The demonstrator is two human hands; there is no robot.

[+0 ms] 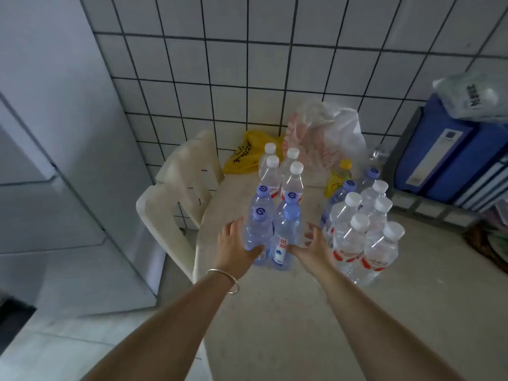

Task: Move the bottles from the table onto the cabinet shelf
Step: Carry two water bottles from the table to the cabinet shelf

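Several clear water bottles stand on a beige table (288,312). A near group with blue caps (275,232) stands in front of me, and white-capped bottles (283,177) stand behind it. Another cluster of white-capped bottles (362,243) stands to the right. My left hand (233,248), with a bangle on the wrist, touches the left side of the blue-capped group low down. My right hand (313,248) reaches its right side, fingers spread. Neither hand has closed around a bottle.
A cream plastic chair (176,193) stands at the table's left edge. A yellow bag (247,152) and a white plastic bag (327,141) lie by the tiled wall. A yellow-capped bottle (339,177) stands behind the right cluster. Blue binders (445,152) stand at right. A grey cabinet (55,160) fills the left.
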